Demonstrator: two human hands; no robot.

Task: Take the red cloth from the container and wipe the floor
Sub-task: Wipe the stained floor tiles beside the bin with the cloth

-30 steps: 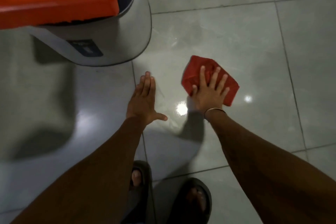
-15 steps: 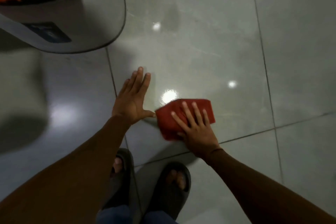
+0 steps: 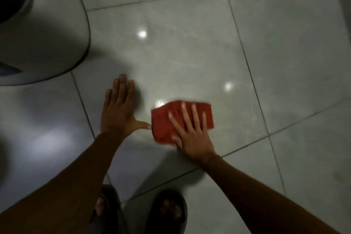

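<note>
Red cloth (image 3: 167, 119) flat on floor (image 3: 190, 53) – long axis left-right, right hand (image 3: 191, 135) spread pressing it, left hand (image 3: 117, 112) spread beside.

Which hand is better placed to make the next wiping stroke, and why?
Right. The right hand is spread flat on the red cloth; the left hand is braced palm-down on bare floor beside it.

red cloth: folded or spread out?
Folded. The red cloth lies as a compact rectangular pad on the grey tiled floor, pressed flat under the right hand.
</note>
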